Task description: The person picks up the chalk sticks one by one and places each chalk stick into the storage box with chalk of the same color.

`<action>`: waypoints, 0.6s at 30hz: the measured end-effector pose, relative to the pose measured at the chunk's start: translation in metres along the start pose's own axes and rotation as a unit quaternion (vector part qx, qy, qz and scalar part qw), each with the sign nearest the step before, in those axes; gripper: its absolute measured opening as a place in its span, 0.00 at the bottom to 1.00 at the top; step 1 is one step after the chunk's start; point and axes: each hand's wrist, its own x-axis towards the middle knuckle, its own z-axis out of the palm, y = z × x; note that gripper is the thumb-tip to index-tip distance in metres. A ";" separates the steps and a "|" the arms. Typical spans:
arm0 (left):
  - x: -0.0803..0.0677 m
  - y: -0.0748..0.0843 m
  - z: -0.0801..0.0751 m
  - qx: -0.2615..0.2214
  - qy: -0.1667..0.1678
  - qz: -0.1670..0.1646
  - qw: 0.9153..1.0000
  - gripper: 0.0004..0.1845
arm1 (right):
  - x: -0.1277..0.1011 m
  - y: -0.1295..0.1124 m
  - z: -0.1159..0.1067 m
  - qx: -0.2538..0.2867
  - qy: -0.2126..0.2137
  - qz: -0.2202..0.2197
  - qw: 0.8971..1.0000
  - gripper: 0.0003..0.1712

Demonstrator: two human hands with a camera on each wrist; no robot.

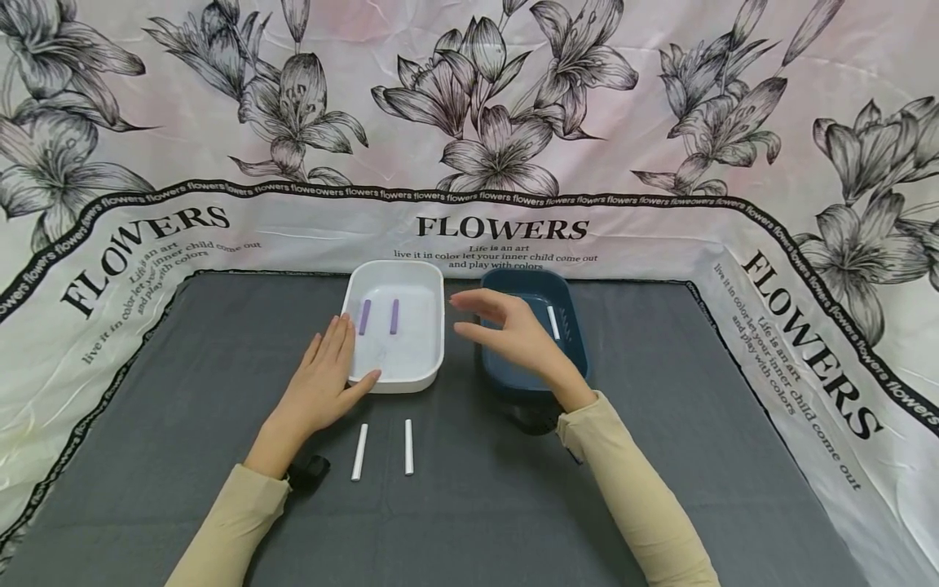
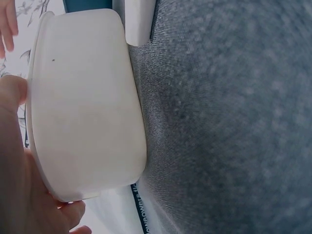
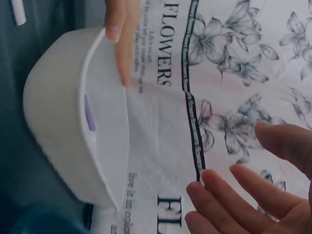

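Observation:
My left hand (image 1: 319, 383) holds the near left corner of a white plastic tray (image 1: 396, 385), its thumb at the near rim and its fingers along the left wall. Two purple chalk sticks (image 1: 394, 316) lie inside that tray. Over the left part of a dark blue tray (image 1: 575, 326), my right hand (image 1: 513, 330) hovers with nothing in it, thumb and fingers apart and pointing toward the white tray. A white chalk stick (image 1: 553, 322) is in the blue tray, which the right hand and wrist partly hide.
Two white chalk sticks (image 1: 408, 447) lie apart on the grey cloth (image 1: 455, 530), in front of the white tray. The trays stand side by side near the cloth's flower-printed border (image 1: 502, 228).

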 end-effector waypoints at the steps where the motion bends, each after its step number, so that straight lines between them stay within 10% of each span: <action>1: 0.000 0.000 0.000 -0.001 0.001 0.000 1.000 0.51 | -0.003 0.002 -0.003 0.006 -0.003 -0.002 1.000 0.25; 18: -0.002 0.000 0.000 -0.007 0.005 0.001 1.000 0.51 | -0.065 0.027 -0.047 0.118 0.012 0.004 0.993 0.24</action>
